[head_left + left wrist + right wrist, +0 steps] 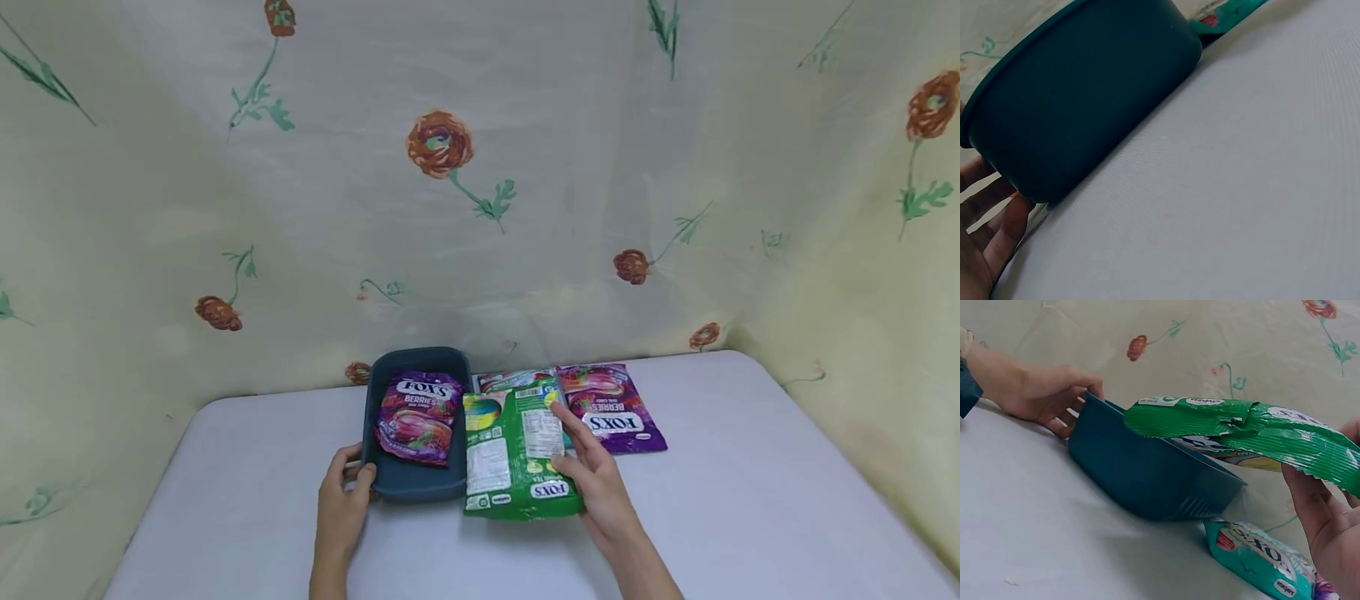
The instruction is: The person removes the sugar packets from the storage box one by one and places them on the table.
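Gripping the blue rectangular plastic tub (416, 490), the left hand (346, 495) likely steadies it. I have the right hand (597, 485) pinching a glossy green plastic bag (510, 450) edgewise, presumably clearing the tub.

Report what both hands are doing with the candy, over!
Left hand gripping blue bin at its corner. Right hand holding green bag raised off the table. One purple bag inside the bin, maybe taking up room.

Green bag (498, 492): showed FOX'S, TEA
Teal bag (1250, 559): showed FOX'S
Tub's (420, 490) purple bag (422, 421): FOX'S, BERRIES
Table's (750, 475) far-edge purple bag (630, 400): FOX'S, BERRIES
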The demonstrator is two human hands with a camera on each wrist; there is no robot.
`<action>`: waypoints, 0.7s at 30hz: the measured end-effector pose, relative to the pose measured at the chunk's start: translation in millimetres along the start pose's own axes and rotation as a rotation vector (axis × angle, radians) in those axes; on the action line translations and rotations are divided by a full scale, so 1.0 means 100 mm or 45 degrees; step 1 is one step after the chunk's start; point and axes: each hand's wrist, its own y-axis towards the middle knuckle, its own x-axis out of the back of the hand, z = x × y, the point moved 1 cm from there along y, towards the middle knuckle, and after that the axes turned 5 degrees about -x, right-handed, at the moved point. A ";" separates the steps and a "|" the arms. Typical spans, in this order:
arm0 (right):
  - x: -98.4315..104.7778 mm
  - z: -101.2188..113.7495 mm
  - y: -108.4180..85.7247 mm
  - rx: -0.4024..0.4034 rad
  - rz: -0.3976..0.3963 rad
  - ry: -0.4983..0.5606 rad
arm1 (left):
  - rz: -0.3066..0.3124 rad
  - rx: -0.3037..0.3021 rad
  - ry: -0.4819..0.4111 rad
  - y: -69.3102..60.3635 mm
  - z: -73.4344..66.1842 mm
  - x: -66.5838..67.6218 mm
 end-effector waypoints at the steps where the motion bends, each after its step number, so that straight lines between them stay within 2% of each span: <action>1: -0.01 0.00 0.00 0.003 0.009 -0.003 | -0.008 0.004 0.008 -0.01 0.00 0.02; 11: -0.02 0.02 0.04 0.054 0.045 -0.008 | -0.026 0.020 0.001 -0.03 -0.02 0.09; 21: 0.21 0.06 -0.02 0.041 -0.003 -0.066 | 0.031 0.054 0.001 -0.01 -0.01 0.02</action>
